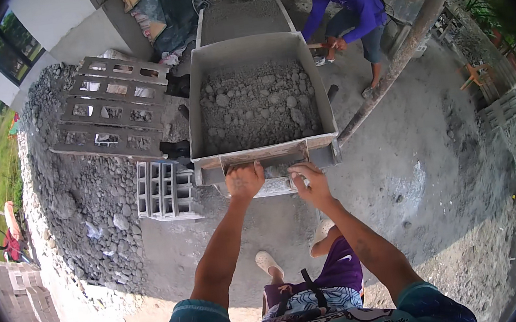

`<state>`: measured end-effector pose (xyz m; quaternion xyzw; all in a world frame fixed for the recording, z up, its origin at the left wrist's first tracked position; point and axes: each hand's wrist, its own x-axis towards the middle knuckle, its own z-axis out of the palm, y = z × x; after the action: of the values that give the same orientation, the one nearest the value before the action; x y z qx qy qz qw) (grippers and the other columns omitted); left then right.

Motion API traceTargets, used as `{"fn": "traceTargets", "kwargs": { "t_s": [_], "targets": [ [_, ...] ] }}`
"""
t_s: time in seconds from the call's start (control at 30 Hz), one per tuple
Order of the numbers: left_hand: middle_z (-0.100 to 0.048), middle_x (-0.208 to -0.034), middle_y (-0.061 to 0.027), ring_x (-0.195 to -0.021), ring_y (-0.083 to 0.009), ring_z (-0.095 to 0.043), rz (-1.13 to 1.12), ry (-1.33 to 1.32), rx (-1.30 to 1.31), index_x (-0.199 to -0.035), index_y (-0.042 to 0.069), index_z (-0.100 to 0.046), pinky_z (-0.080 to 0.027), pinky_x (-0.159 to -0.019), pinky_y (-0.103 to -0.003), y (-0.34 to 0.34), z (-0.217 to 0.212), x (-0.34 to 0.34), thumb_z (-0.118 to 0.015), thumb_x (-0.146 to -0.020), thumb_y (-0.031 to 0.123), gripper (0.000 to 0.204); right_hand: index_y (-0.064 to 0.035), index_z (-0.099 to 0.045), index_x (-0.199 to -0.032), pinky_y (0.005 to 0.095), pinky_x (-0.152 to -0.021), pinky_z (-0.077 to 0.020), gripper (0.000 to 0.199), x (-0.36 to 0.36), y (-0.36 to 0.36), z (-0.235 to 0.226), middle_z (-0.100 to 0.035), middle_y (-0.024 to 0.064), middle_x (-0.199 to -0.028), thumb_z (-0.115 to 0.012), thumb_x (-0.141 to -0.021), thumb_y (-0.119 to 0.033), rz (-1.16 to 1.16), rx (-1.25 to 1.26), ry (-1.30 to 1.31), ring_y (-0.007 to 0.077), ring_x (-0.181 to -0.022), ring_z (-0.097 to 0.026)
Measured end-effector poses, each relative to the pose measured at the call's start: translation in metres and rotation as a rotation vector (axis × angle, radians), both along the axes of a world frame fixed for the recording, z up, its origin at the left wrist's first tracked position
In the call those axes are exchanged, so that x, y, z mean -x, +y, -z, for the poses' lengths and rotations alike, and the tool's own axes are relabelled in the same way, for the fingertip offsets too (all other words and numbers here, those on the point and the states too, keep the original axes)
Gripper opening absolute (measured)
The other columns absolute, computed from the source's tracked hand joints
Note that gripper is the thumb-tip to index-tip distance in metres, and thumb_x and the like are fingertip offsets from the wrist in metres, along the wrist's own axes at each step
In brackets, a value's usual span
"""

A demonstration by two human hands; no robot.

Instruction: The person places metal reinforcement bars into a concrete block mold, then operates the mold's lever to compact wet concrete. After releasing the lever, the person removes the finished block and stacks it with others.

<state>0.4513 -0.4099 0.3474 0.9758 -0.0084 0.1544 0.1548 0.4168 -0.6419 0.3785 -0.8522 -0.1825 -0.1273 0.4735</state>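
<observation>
A grey metal box (252, 50) holding a lumpy, gravelly grey mix (258, 101) stands directly in front of me. Along its near side runs a worn bar-like handle (271, 163). My left hand (245, 180) is closed in a fist around the left part of this handle. At its right end, my right hand (312, 182) has its fingers curled over the bar, though what lies under the fingertips is partly hidden. Both arms reach forward, nearly straight.
Long slotted concrete blocks (111, 107) lie left of the box, with an upright hollow block (167, 189) nearer me. Gravel (98, 222) is heaped farther left. At the far right another person (349, 10) bends beside the machine. A slanting pole (407, 51) stands on the right.
</observation>
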Motion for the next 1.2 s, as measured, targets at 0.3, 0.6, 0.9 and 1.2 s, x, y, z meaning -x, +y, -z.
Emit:
{"fn": "traceTargets", "kwargs": {
  "t_s": [0.3, 0.6, 0.9, 1.2],
  "targets": [
    [-0.077, -0.083, -0.0214, -0.078, -0.0410, -0.076, 0.048, 0.172, 0.059, -0.078, 0.003, -0.080, -0.058, -0.090, -0.049, -0.017, -0.025, -0.004, -0.051, -0.099, 0.037, 0.050, -0.0028, -0.079, -0.110, 0.0468, -0.098, -0.0567, 0.045, 0.453, -0.380, 0.136, -0.078, 0.0240, -0.107, -0.062, -0.090, -0.039, 0.716, 0.713, 1.311, 0.0377, -0.106, -0.075],
    [-0.078, -0.086, -0.0190, -0.079, -0.0389, -0.076, 0.107, 0.054, 0.054, -0.086, 0.007, -0.081, -0.059, -0.086, -0.051, 0.008, -0.008, 0.000, -0.048, -0.101, 0.039, 0.047, 0.0022, -0.067, -0.117, 0.0582, -0.076, -0.0616, 0.044, 0.777, -0.326, 0.011, -0.073, 0.0265, -0.101, -0.060, -0.095, -0.035, 1.392, -0.319, 1.529, 0.0437, -0.085, -0.075],
    [-0.078, -0.087, -0.0191, -0.079, -0.0401, -0.076, 0.086, 0.088, 0.030, -0.091, 0.007, -0.081, -0.058, -0.088, -0.051, 0.007, -0.003, 0.007, -0.048, -0.101, 0.040, 0.047, 0.0024, -0.071, -0.117, 0.0522, -0.069, -0.0654, 0.036, 0.659, -0.328, 0.037, -0.077, 0.0269, -0.106, -0.068, -0.099, -0.029, 1.050, -0.081, 1.622, 0.0383, -0.085, -0.078],
    [-0.077, -0.083, -0.0198, -0.078, -0.0399, -0.076, 0.019, 0.109, -0.010, -0.088, 0.007, -0.081, -0.058, -0.088, -0.051, 0.011, -0.001, 0.011, -0.049, -0.100, 0.041, 0.048, -0.0049, -0.078, -0.108, 0.0351, -0.071, -0.0581, 0.024, 0.358, -0.307, 0.038, -0.079, 0.0112, -0.087, -0.070, -0.098, -0.025, 0.521, 0.164, 0.931, 0.0210, -0.079, -0.076]
  ]
}}
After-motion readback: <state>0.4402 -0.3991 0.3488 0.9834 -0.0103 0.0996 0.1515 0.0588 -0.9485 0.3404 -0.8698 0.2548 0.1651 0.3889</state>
